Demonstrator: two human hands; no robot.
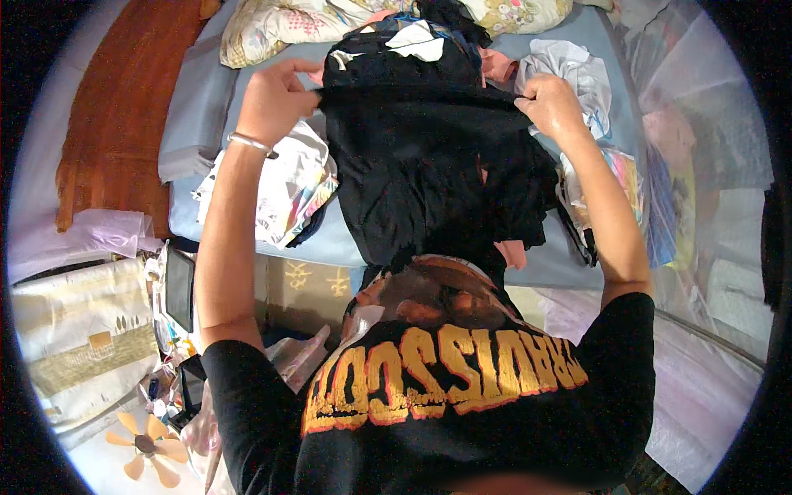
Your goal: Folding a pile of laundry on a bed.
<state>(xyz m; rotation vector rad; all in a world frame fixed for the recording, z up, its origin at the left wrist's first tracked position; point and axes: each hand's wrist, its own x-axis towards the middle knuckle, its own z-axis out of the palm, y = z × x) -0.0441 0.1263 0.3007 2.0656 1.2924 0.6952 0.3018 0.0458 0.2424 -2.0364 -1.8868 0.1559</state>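
As it is stretched over the bed [334, 224], the black garment [412, 157] is located between the left hand [279, 101] and the right hand [551, 106]; its held edge, the long line, runs almost straight from left to right, and the rest spreads back toward the person. Neither hand is nearer, because each touches one end. The left hand pinches its end, some fingers half bent; the right hand is curled closed on the other end.
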